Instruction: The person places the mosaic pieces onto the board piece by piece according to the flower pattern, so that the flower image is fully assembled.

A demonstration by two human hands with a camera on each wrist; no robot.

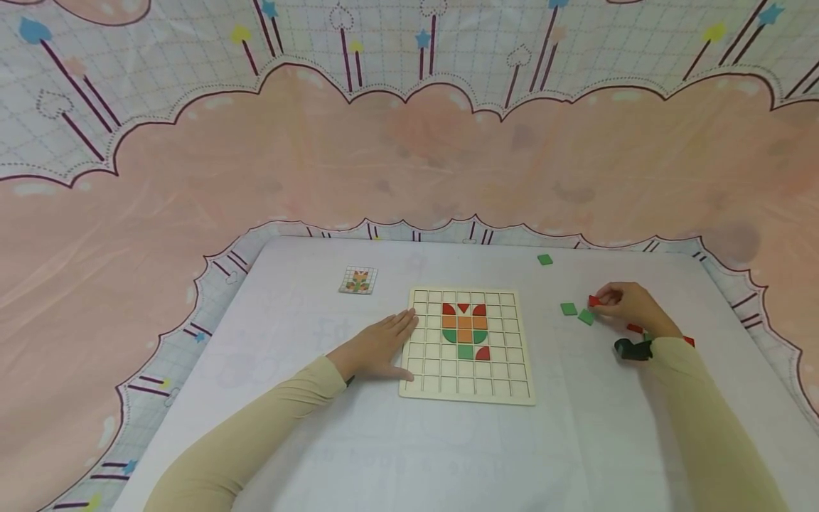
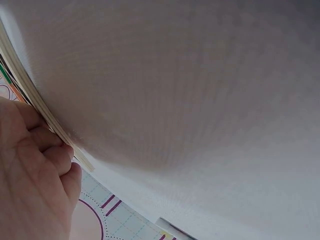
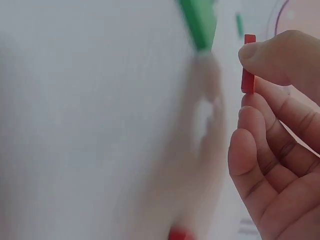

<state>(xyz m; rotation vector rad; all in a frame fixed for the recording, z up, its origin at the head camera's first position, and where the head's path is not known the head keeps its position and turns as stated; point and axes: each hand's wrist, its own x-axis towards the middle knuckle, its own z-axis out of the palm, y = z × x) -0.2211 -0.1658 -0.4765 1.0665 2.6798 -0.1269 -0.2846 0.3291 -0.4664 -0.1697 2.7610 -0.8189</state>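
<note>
My right hand point(image 1: 630, 306) pinches a small red tile point(image 3: 248, 82) between thumb and index finger, its thin side turned to the right wrist camera. The other fingers are bent loosely below it. A light wooden grid board point(image 1: 429, 370) lies flat on the table. On it, red, orange and green tiles point(image 1: 464, 323) form a tulip-like shape, with a green square point(image 1: 465, 352) and a red quarter-round point(image 1: 483, 353) at the bottom. My left hand point(image 1: 380, 346) rests at the board's left edge, fingers extended along it and thumb spread toward the lower corner.
A small pattern card point(image 1: 358, 280) with a flower picture lies left of the board. Loose green tiles point(image 1: 569, 308) are scattered to the right, one green tile point(image 1: 544, 259) farther back. Red tiles point(image 1: 635, 328) lie partly under the right forearm. A white cloth point(image 1: 409, 455) covers the table.
</note>
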